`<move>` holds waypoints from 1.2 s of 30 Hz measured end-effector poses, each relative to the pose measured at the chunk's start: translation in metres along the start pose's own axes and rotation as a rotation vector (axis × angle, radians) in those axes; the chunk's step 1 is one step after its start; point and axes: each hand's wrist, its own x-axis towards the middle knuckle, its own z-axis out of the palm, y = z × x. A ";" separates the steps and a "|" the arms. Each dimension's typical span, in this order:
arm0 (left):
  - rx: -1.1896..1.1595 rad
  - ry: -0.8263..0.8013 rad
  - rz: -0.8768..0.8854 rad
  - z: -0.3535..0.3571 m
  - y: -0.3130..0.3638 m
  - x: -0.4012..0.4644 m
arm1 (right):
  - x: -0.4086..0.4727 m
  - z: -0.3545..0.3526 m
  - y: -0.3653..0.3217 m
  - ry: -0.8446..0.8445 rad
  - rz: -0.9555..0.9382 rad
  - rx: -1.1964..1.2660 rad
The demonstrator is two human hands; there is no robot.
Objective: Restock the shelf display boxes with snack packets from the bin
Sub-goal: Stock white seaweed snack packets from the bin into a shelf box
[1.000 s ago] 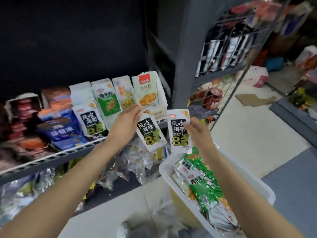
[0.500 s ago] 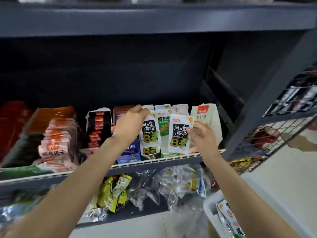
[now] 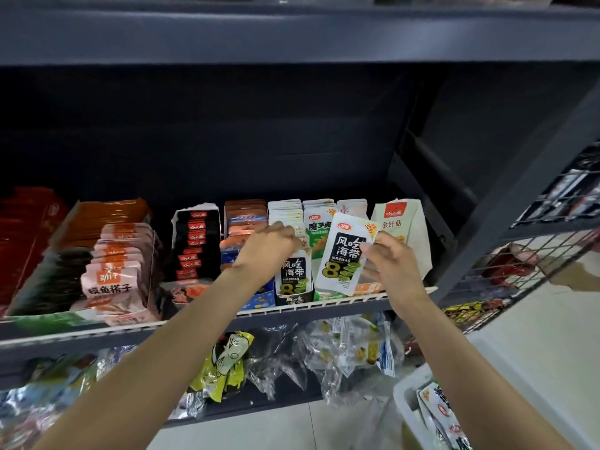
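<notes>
My left hand (image 3: 271, 245) grips the top of a white and black seaweed snack packet (image 3: 293, 274) that stands in the front of its display box (image 3: 293, 298) on the shelf. My right hand (image 3: 388, 266) holds a second, identical seaweed packet (image 3: 345, 251) tilted in the air, just right of that box and in front of the green konjac packets (image 3: 319, 228). The white bin (image 3: 418, 404) with more packets shows at the bottom right corner, mostly cut off.
The shelf (image 3: 324, 308) carries a row of display boxes: orange packs (image 3: 113, 264) at left, black and red packs (image 3: 194, 245), a blue box (image 3: 242, 254), a mushroom snack box (image 3: 401, 228) at right. Bagged snacks (image 3: 341, 352) lie below. A wire rack (image 3: 535, 271) stands right.
The view swung up from the bin to the shelf. My left hand has lowered its packet into the display box. My right hand has carried the second packet up beside it.
</notes>
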 end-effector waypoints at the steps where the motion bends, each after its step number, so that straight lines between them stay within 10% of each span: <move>1: -0.014 -0.009 -0.019 0.005 0.001 0.000 | -0.001 0.001 0.000 0.001 -0.001 -0.001; 10: -0.572 0.035 -0.307 0.000 -0.025 -0.006 | 0.009 0.037 0.004 -0.039 -0.024 0.037; 20: -0.881 0.051 -0.214 -0.001 -0.041 -0.025 | 0.021 0.073 0.034 -0.022 -0.197 -0.359; 36: -0.389 0.088 -0.077 0.005 -0.031 -0.025 | 0.022 0.082 0.040 0.053 -0.109 -0.557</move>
